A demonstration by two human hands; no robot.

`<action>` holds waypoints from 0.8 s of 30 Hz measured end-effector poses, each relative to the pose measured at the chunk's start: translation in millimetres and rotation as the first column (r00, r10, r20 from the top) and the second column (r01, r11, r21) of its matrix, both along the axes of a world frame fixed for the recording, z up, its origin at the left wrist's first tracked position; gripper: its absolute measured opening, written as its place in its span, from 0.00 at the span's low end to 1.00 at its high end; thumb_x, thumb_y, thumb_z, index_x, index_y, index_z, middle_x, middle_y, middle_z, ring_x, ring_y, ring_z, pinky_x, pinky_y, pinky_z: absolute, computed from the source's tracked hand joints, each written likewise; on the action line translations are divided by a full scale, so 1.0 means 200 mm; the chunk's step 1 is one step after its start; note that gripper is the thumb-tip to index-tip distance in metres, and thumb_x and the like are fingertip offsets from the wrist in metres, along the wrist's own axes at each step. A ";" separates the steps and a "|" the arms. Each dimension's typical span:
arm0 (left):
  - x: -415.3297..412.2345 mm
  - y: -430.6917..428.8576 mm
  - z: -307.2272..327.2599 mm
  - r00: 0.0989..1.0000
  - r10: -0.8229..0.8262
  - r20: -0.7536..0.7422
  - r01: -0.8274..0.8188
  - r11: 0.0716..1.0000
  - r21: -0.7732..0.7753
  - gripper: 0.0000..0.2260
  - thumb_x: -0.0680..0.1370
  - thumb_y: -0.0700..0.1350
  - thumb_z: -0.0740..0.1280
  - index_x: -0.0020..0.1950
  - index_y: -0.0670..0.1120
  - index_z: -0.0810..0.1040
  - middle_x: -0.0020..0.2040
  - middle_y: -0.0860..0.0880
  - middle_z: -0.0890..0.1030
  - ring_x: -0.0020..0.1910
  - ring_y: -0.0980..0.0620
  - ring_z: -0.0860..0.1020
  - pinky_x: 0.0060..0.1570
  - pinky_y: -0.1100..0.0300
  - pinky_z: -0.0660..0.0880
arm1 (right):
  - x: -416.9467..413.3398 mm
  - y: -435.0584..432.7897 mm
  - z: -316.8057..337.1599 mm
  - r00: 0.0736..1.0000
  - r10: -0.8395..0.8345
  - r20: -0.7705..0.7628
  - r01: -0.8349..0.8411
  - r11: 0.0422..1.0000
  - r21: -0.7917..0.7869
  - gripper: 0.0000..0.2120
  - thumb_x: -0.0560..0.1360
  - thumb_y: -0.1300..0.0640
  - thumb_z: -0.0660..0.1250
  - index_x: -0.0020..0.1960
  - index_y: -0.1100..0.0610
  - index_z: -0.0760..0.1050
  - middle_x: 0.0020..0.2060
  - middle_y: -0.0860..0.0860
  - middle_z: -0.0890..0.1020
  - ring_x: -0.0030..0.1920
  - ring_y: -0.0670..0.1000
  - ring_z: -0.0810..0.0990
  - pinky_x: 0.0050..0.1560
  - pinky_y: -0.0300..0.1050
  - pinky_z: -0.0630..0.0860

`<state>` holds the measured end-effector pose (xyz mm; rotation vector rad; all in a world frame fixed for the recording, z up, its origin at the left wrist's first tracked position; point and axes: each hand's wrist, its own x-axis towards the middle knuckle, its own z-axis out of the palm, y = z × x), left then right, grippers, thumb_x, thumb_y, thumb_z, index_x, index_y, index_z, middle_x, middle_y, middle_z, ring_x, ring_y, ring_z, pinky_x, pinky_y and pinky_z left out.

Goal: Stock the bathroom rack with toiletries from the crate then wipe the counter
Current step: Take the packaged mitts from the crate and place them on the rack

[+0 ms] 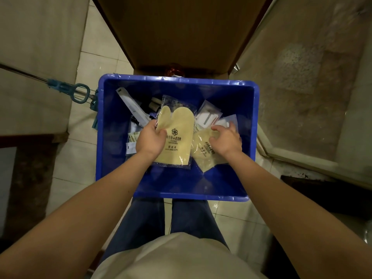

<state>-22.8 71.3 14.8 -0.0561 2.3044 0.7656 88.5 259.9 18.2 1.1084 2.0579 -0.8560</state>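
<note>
A blue-clamped mop (66, 88) lies over pale floor tiles (96, 63).

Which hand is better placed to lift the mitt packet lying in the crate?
Right: the right hand rests on the lying mitt packet; the left hand is busy holding the other mitt packet.

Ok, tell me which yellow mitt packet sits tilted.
The mitt packet under the right hand; the other packet, gripped by the left hand, faces squarely, logo upright.
</note>
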 end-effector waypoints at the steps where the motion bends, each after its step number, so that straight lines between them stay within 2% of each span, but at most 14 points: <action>1: 0.00 0.00 0.00 1.000 0.004 0.007 -0.004 1.000 0.003 0.05 0.78 0.45 0.63 0.52 0.53 0.75 0.40 0.58 0.78 0.38 0.56 0.77 0.35 0.60 0.70 | 0.00 0.00 -0.01 1.000 0.016 0.026 -0.015 1.000 -0.023 0.23 0.77 0.55 0.63 0.72 0.46 0.69 0.78 0.56 0.53 0.74 0.61 0.60 0.75 0.59 0.56; 4: 0.00 0.00 0.00 1.000 0.006 0.015 -0.006 1.000 0.010 0.06 0.78 0.44 0.62 0.53 0.53 0.75 0.40 0.57 0.78 0.39 0.56 0.77 0.36 0.60 0.72 | 0.01 0.00 -0.03 0.996 0.072 0.050 -0.069 0.996 -0.054 0.26 0.77 0.57 0.64 0.74 0.48 0.67 0.75 0.56 0.60 0.72 0.60 0.63 0.72 0.59 0.62; 7: 0.01 0.00 0.00 1.000 0.002 -0.004 -0.002 1.000 0.007 0.06 0.78 0.43 0.61 0.51 0.54 0.74 0.39 0.58 0.77 0.37 0.58 0.76 0.33 0.62 0.69 | 0.02 -0.01 -0.03 0.994 0.088 -0.057 -0.087 0.996 0.020 0.26 0.76 0.62 0.63 0.73 0.53 0.69 0.70 0.54 0.69 0.66 0.57 0.71 0.62 0.53 0.74; 9: 0.01 -0.01 0.01 1.000 0.004 -0.018 -0.004 1.000 0.000 0.06 0.78 0.43 0.61 0.51 0.53 0.73 0.38 0.58 0.77 0.36 0.58 0.75 0.32 0.62 0.68 | 0.03 -0.03 -0.01 0.989 0.047 -0.142 -0.040 0.998 0.048 0.24 0.75 0.67 0.61 0.69 0.53 0.73 0.67 0.53 0.74 0.60 0.55 0.77 0.53 0.49 0.78; 12: 0.01 -0.03 0.05 0.999 -0.012 -0.053 0.012 1.000 -0.002 0.06 0.79 0.43 0.60 0.53 0.52 0.72 0.40 0.58 0.76 0.37 0.56 0.75 0.33 0.60 0.68 | 0.02 -0.07 0.03 0.979 -0.015 -0.204 0.021 0.999 0.028 0.20 0.74 0.69 0.61 0.60 0.53 0.79 0.60 0.50 0.78 0.51 0.52 0.79 0.45 0.46 0.78; 15: 0.01 -0.04 0.10 0.995 -0.016 -0.094 0.017 1.000 0.010 0.10 0.80 0.42 0.58 0.60 0.48 0.74 0.46 0.53 0.78 0.42 0.50 0.76 0.40 0.56 0.72 | 0.01 -0.09 0.10 0.973 0.007 -0.230 -0.008 1.000 -0.006 0.15 0.74 0.66 0.61 0.52 0.50 0.79 0.50 0.48 0.81 0.43 0.50 0.78 0.36 0.42 0.71; 17: 0.00 -0.04 0.14 0.993 -0.018 -0.113 0.021 0.999 0.025 0.11 0.80 0.43 0.58 0.61 0.48 0.74 0.47 0.52 0.79 0.42 0.49 0.77 0.41 0.54 0.74 | 0.00 -0.11 0.17 0.967 0.038 -0.253 -0.041 0.999 -0.007 0.14 0.73 0.64 0.61 0.47 0.48 0.79 0.46 0.45 0.80 0.43 0.49 0.78 0.36 0.41 0.70; 20: 0.00 -0.05 0.21 0.992 -0.018 -0.121 0.028 0.997 0.079 0.11 0.80 0.43 0.57 0.60 0.50 0.74 0.43 0.54 0.79 0.39 0.53 0.77 0.40 0.54 0.75 | -0.02 -0.15 0.29 0.955 0.062 -0.290 -0.061 0.998 0.010 0.13 0.72 0.63 0.61 0.41 0.45 0.76 0.44 0.43 0.80 0.43 0.47 0.78 0.38 0.42 0.74; 22: -0.01 -0.05 0.26 0.993 -0.036 -0.113 0.051 0.990 0.131 0.12 0.81 0.43 0.57 0.62 0.51 0.74 0.45 0.54 0.79 0.41 0.53 0.78 0.42 0.54 0.76 | -0.04 -0.17 0.37 0.944 0.078 -0.321 -0.076 0.997 0.018 0.12 0.71 0.62 0.62 0.38 0.45 0.74 0.42 0.43 0.81 0.38 0.46 0.76 0.35 0.41 0.72; 24: -0.03 -0.05 0.32 0.992 -0.055 -0.111 0.077 0.977 0.201 0.11 0.81 0.44 0.58 0.61 0.51 0.74 0.48 0.54 0.80 0.43 0.55 0.77 0.44 0.55 0.76 | -0.07 -0.20 0.46 0.927 0.104 -0.361 -0.108 0.994 0.009 0.11 0.70 0.62 0.63 0.37 0.47 0.75 0.41 0.44 0.81 0.40 0.47 0.78 0.38 0.43 0.75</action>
